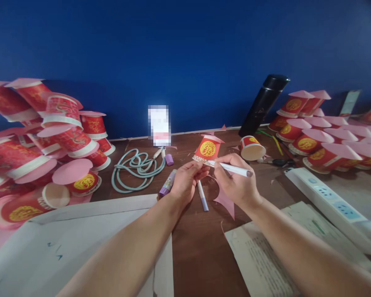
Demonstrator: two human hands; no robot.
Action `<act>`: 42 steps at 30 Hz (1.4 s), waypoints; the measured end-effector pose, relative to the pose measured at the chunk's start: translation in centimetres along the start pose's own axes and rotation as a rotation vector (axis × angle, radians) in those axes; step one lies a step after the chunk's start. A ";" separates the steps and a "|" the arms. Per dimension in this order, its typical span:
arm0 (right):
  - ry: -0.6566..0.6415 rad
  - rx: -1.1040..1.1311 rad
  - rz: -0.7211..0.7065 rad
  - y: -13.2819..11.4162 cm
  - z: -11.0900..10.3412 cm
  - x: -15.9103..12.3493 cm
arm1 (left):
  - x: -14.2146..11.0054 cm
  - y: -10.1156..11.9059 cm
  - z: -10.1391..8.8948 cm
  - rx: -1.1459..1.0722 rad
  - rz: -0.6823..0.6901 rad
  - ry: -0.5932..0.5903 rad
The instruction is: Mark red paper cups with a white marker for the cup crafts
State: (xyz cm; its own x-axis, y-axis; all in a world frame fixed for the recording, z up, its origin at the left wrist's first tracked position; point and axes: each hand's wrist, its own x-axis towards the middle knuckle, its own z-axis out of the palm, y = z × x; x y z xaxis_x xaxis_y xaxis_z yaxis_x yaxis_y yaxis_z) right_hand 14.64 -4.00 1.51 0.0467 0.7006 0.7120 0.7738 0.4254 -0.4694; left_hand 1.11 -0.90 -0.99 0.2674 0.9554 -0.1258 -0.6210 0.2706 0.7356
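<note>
My right hand is closed round a white marker pen, its tip pointing left toward my other hand. The fingers of my left hand are pinched together beside that tip; what they hold is too small to make out. Just behind both hands stands a red paper cup, upside down, with a gold emblem and a pink paper piece on top. Under the hands lie a second white pen and a pink paper scrap. A purple glue stick is next to my left wrist.
Stacked red cups with pink paper rise at left and right. Behind are a lit phone, a coiled cable, a black flask and a loose cup. A power strip and printed papers lie at right.
</note>
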 end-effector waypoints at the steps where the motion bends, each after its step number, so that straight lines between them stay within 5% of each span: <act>1: -0.004 0.008 0.018 0.0 -0.1 0.1 | 0.0 0.0 0.0 0.001 -0.003 -0.002; 13: -0.106 0.140 0.212 -0.2 -0.9 0.8 | 0.1 0.0 0.0 0.051 -0.022 -0.013; 23: -0.100 0.127 0.184 -0.2 -0.7 0.5 | 0.1 0.0 0.0 0.026 -0.030 -0.007; 32: -0.071 0.010 -0.020 -0.4 0.0 -0.5 | 0.1 0.3 0.0 -0.073 -0.026 0.037; 42: -0.054 0.052 0.111 -0.3 0.0 -0.4 | 0.1 0.2 0.1 -0.042 -0.007 0.019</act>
State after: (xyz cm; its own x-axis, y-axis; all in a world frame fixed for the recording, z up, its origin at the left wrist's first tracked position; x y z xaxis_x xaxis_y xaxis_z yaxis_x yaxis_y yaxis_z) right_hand 14.34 -4.38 1.38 0.0953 0.7741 0.6258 0.7318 0.3717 -0.5713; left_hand 1.10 -0.71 -0.75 0.2581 0.9554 -0.1436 -0.6496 0.2816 0.7062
